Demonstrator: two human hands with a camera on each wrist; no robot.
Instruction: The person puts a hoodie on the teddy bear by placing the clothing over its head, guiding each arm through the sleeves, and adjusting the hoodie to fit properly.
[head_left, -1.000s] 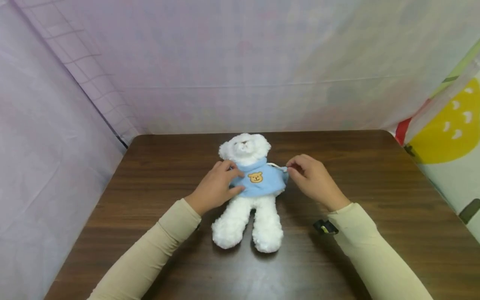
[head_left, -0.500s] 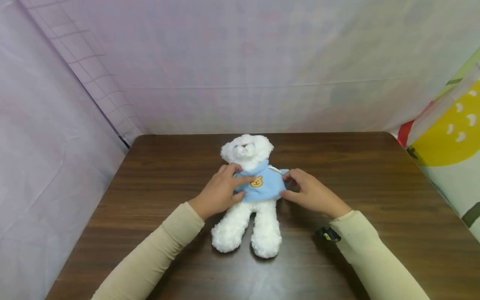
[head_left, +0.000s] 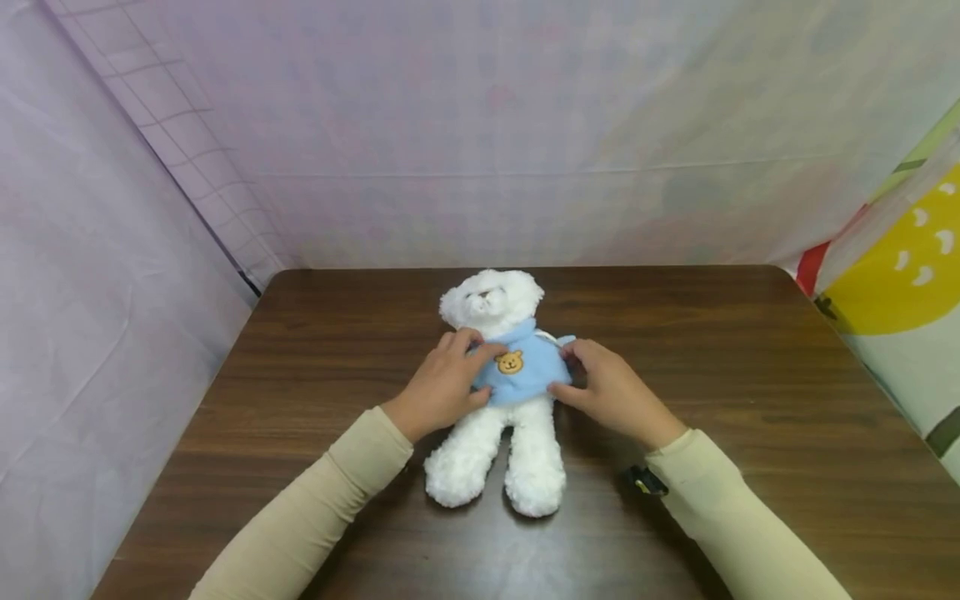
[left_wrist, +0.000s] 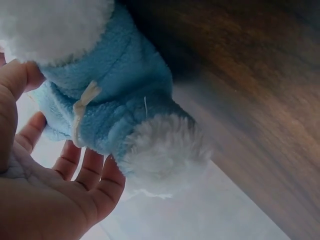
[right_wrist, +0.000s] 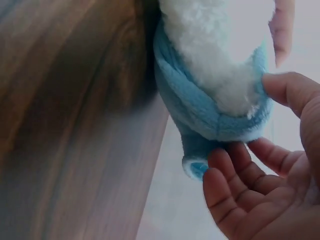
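A white plush teddy bear (head_left: 534, 467) lies on its back on the table, head away from me. It wears a light blue shirt (head_left: 525, 382) with a bear badge and pale drawstring. My left hand (head_left: 438, 383) holds the bear's side, its thumb near the hem and a finger across the chest. In the left wrist view, a fluffy paw (left_wrist: 162, 152) pokes from a sleeve. My right hand (head_left: 617, 392) pinches the shirt's other side, thumb at the hem (right_wrist: 220, 127) and fingers beside the sleeve. That sleeve's cuff (right_wrist: 194, 169) shows its blue inside; no paw shows there.
The dark brown wooden table (head_left: 315, 333) ends at a pale patterned curtain (head_left: 480, 125) behind. White cloth (head_left: 90, 250) hangs at the left. A printed cloth with a yellow shape (head_left: 892, 292) hangs at the right. A dark strap (head_left: 647, 481) sits by my right wrist.
My right hand has left the sleeve tip and moved down and inward to the shirt's side and hem. A left finger has stretched further across the chest. The bear has shifted only slightly.
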